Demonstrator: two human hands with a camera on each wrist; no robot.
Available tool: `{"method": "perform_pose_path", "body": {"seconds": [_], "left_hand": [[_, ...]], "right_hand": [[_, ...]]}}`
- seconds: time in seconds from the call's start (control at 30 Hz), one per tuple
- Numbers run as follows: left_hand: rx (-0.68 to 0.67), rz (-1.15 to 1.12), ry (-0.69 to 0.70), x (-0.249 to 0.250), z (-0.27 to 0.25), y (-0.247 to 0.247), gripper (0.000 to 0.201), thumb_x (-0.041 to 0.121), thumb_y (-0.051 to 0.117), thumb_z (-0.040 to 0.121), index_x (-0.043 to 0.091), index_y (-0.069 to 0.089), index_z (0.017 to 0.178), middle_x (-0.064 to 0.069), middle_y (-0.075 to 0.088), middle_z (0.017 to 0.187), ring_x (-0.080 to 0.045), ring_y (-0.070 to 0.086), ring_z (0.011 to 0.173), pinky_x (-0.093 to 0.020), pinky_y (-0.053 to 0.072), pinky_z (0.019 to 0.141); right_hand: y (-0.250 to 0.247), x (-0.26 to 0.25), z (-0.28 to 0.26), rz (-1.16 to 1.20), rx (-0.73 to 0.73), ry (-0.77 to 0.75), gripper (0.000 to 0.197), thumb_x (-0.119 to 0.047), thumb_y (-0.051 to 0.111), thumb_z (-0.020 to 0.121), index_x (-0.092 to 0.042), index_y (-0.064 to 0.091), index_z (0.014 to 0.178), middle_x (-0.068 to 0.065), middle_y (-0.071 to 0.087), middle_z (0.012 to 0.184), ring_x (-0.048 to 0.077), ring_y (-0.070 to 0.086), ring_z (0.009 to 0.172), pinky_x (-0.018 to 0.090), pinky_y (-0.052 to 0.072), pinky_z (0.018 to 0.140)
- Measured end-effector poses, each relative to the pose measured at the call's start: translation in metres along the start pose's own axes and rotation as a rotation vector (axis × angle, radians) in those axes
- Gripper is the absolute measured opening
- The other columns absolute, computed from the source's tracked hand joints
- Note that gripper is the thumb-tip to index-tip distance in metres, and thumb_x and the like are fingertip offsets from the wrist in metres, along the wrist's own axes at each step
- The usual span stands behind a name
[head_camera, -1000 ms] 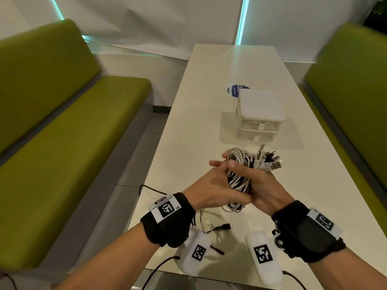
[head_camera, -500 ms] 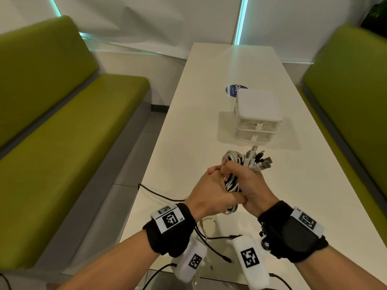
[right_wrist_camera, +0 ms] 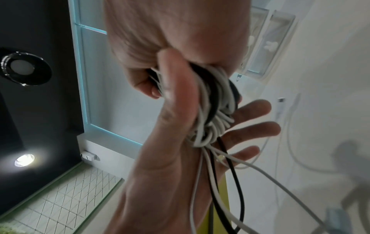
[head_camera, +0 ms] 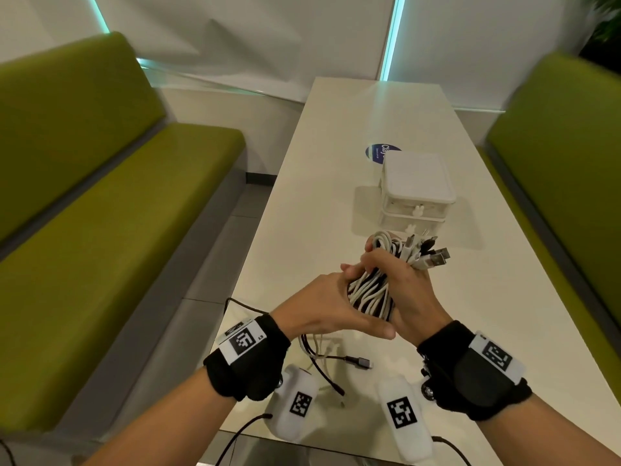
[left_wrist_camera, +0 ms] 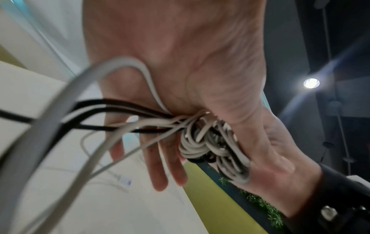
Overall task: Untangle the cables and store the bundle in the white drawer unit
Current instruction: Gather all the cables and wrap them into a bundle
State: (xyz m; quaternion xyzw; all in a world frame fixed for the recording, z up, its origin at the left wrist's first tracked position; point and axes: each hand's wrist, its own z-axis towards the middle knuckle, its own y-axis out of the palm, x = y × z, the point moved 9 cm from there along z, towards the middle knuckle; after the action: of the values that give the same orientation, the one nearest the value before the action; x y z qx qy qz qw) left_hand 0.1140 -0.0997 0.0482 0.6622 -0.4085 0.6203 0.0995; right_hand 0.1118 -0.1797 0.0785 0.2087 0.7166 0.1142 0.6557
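A bundle of white and black cables (head_camera: pixel 369 294) is held above the table, its plugs (head_camera: pixel 426 253) fanned out at the top. My right hand (head_camera: pixel 403 284) grips it, fingers curled round the coils (right_wrist_camera: pixel 216 114). My left hand (head_camera: pixel 319 307) lies flat against the bundle's left side (left_wrist_camera: pixel 210 142), with straight fingers (left_wrist_camera: pixel 160 174) and the thumb under the lower end. Loose tails (head_camera: pixel 322 354) hang to the table. The white drawer unit (head_camera: pixel 416 183) stands just beyond the hands, both drawers closed.
The long white table (head_camera: pixel 319 196) runs away from me between two green benches (head_camera: pixel 100 213) (head_camera: pixel 554 146). A round blue sticker (head_camera: pixel 379 153) lies behind the drawer unit. Two white tagged devices (head_camera: pixel 295 405) (head_camera: pixel 403 418) and thin black leads hang at the near edge.
Both hands stay on the bundle in about the same place. The left thumb has slid down under the lower end, and the loop that hung below the hands is tucked up.
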Motion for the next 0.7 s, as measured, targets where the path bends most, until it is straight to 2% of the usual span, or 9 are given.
{"method": "perform_pose_path", "body": {"seconds": [0.07,0.13,0.2,0.3,0.43,0.53,0.6,0.63,0.7], "left_hand": [[0.025,-0.057,-0.011,0.000,-0.004,0.001,0.041,0.038,0.087,0.064,0.031,0.065,0.098,0.007,0.071,0.098,-0.007,0.067,0.092,-0.034,0.053,0.093],[0.001,-0.056,-0.002,0.002,-0.005,0.004,0.025,0.031,0.083,0.070,0.018,0.068,0.085,-0.005,0.073,0.083,-0.016,0.070,0.078,-0.034,0.055,0.086],[-0.016,-0.065,0.012,0.001,-0.007,0.006,0.022,0.028,0.081,0.073,0.010,0.069,0.079,-0.010,0.072,0.073,-0.020,0.070,0.069,-0.032,0.054,0.079],[-0.006,-0.106,0.008,-0.004,-0.010,0.007,0.025,0.025,0.080,0.075,0.003,0.069,0.080,-0.012,0.071,0.068,-0.017,0.068,0.063,-0.027,0.052,0.074],[-0.001,-0.132,0.010,-0.003,-0.009,0.005,0.023,0.021,0.079,0.077,0.002,0.068,0.086,-0.010,0.071,0.068,-0.017,0.068,0.063,-0.031,0.053,0.079],[0.035,-0.144,0.024,0.002,-0.007,-0.001,0.021,0.014,0.077,0.077,0.001,0.064,0.087,-0.005,0.063,0.067,-0.022,0.057,0.051,-0.032,0.051,0.055],[0.063,-0.139,0.048,0.004,-0.007,-0.001,0.019,0.013,0.077,0.076,0.008,0.063,0.088,-0.003,0.058,0.067,-0.018,0.050,0.048,-0.027,0.044,0.045],[0.082,-0.149,0.050,0.003,-0.007,0.000,0.020,0.015,0.078,0.076,0.013,0.063,0.089,0.000,0.058,0.067,-0.014,0.050,0.048,-0.025,0.042,0.044],[0.099,-0.179,0.027,-0.001,-0.007,0.001,0.023,0.021,0.082,0.073,0.020,0.064,0.086,0.007,0.058,0.064,-0.008,0.049,0.048,-0.021,0.040,0.046]], "right_hand": [[0.000,0.003,0.000,0.058,0.033,0.015,0.027,0.012,0.046,0.083,-0.011,0.047,0.068,0.005,0.039,0.061,0.019,0.049,0.047,0.040,0.057,0.064],[-0.001,0.005,0.000,0.105,0.050,0.025,0.027,0.010,0.045,0.082,-0.012,0.046,0.067,0.004,0.035,0.058,0.017,0.043,0.043,0.031,0.048,0.053],[0.000,0.007,0.000,0.124,0.041,0.035,0.021,0.007,0.047,0.079,-0.011,0.046,0.069,0.004,0.033,0.057,0.016,0.041,0.042,0.030,0.046,0.053],[0.002,0.010,-0.001,0.101,0.019,0.051,0.011,-0.001,0.052,0.068,-0.010,0.046,0.070,0.004,0.033,0.053,0.017,0.041,0.041,0.032,0.045,0.053],[0.003,0.009,0.002,0.011,-0.015,0.046,0.011,0.001,0.056,0.075,-0.009,0.054,0.077,0.004,0.039,0.054,0.018,0.048,0.045,0.034,0.046,0.056],[0.009,0.008,0.002,0.015,-0.084,0.077,0.020,0.003,0.056,0.085,-0.011,0.064,0.073,0.005,0.059,0.066,0.023,0.063,0.064,0.037,0.053,0.066],[0.013,0.008,0.002,0.042,-0.112,0.111,0.029,0.000,0.056,0.088,-0.014,0.070,0.067,0.007,0.070,0.077,0.026,0.071,0.079,0.039,0.058,0.079],[0.014,0.007,0.002,0.050,-0.109,0.114,0.026,-0.001,0.058,0.087,-0.013,0.069,0.067,0.007,0.067,0.073,0.026,0.070,0.074,0.040,0.057,0.080],[0.012,0.004,0.004,0.030,-0.088,0.092,0.017,-0.001,0.060,0.086,-0.010,0.059,0.071,0.005,0.052,0.059,0.022,0.057,0.053,0.039,0.055,0.068]]}}
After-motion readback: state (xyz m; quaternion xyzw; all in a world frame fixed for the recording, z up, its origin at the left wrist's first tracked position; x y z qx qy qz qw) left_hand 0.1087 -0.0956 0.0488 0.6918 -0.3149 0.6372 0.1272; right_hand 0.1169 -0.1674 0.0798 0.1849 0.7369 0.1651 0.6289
